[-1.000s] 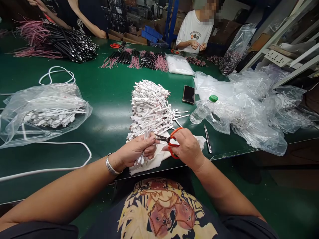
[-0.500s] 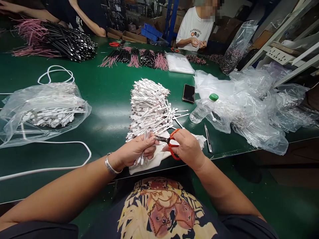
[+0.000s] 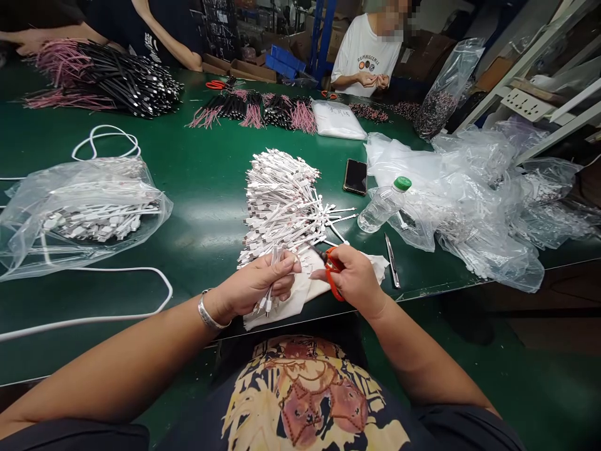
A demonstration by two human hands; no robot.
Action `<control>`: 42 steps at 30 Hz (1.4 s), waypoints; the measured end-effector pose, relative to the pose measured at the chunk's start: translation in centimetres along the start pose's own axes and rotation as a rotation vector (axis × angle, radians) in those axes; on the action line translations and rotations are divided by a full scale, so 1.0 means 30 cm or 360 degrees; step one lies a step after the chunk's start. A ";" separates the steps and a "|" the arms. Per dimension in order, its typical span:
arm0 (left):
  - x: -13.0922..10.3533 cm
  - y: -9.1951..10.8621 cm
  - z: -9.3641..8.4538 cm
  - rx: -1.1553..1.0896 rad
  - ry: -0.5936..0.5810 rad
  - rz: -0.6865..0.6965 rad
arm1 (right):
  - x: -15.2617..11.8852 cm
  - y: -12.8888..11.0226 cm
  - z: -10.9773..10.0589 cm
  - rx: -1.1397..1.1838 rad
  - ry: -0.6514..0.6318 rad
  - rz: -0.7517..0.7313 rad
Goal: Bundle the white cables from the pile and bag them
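Note:
My left hand point(image 3: 265, 279) is closed on a small bunch of short white cables point(image 3: 267, 299), their connector ends hanging below the fingers. Thin wire ends stick out by the thumb. My right hand point(image 3: 355, 275) grips red-handled scissors point(image 3: 334, 282) by the loops; their dark blades are blurred and point left, a little apart from the left hand. Just beyond both hands lies a big pile of white cables point(image 3: 282, 200) with metal connectors. A white cloth point(image 3: 300, 297) is spread under the hands at the table edge.
To the left lies a clear bag point(image 3: 150, 216) of white cables. On the right are a utility knife point(image 3: 391, 260), a bottle point(image 3: 375, 210), a phone point(image 3: 355, 176) and plastic bags point(image 3: 488, 207). Black and pink cables point(image 3: 126, 78) lie across the table, where co-workers sit.
The scissors have drawn back to the right, away from my left hand, and their handles have come closer together. My left hand keeps its place with the cables.

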State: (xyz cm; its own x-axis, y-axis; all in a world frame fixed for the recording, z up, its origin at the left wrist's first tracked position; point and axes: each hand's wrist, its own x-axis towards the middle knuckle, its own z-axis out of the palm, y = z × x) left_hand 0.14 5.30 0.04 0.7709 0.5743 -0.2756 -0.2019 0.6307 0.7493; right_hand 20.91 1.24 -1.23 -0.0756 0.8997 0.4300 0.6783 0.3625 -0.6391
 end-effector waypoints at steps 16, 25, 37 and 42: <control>-0.006 0.000 -0.010 0.0669 0.0009 0.0243 | -0.079 0.045 -0.180 -0.0481 0.0074 0.0135; -0.012 0.004 0.002 0.0775 0.0039 0.0268 | -0.136 0.159 -0.325 -0.0955 0.0012 0.0766; -0.007 0.005 0.012 0.0499 0.0046 0.0185 | -0.096 0.423 -0.458 -0.1452 -0.0348 0.1571; -0.004 -0.002 0.003 0.0476 0.0062 0.0200 | -0.098 0.303 -0.393 -0.1382 0.0085 0.1130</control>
State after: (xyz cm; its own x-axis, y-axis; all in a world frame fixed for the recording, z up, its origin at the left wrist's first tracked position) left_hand 0.11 5.16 0.07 0.7261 0.6614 -0.1881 -0.1033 0.3754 0.9211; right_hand 35.91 -0.97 -0.80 0.5479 0.8157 0.1855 0.8363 -0.5394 -0.0981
